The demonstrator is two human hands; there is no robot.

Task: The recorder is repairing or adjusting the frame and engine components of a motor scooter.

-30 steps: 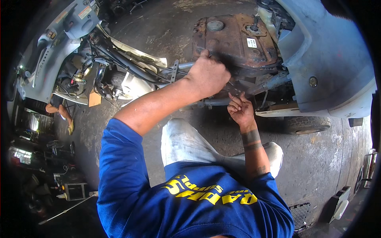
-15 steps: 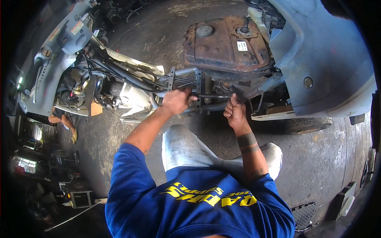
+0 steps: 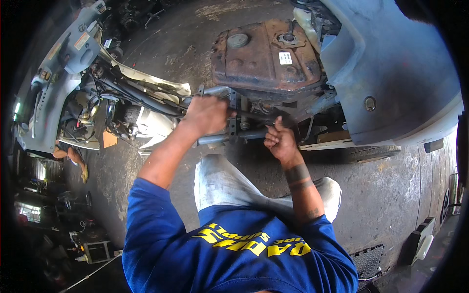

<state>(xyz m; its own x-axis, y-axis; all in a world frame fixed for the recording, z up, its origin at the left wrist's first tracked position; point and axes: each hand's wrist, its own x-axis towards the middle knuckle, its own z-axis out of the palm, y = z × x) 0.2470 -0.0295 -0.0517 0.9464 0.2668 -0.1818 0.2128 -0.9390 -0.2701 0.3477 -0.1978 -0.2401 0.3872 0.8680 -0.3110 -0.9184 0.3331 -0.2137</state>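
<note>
Over the exposed frame (image 3: 215, 139) of a partly stripped scooter, my two hands are at either end of a long dark piece (image 3: 255, 116), blurred by motion. My left hand (image 3: 207, 115) is curled around its left end, knuckles up. Fingers folded and thumb raised, my right hand (image 3: 282, 140) grips the other end, where the piece looks wider. Its exact kind cannot be made out. A drilled metal bracket (image 3: 233, 124) crosses the frame between my hands. Just beyond lies a rusty fuel tank (image 3: 266, 61) with a round cap (image 3: 238, 40).
On the right, a large grey body panel (image 3: 381, 73) stands above a wheel (image 3: 373, 155). To the left are the grey front cowl (image 3: 58, 73), loose cables and white panels (image 3: 151, 122). Another person's limb (image 3: 75, 156) shows beyond the cowl. A perforated dark mat (image 3: 369, 263) lies at lower right.
The scooter has shifted a little leftward in view. My left hand has moved slightly up and left, now blurred, while both hands keep their hold on the dark piece.
</note>
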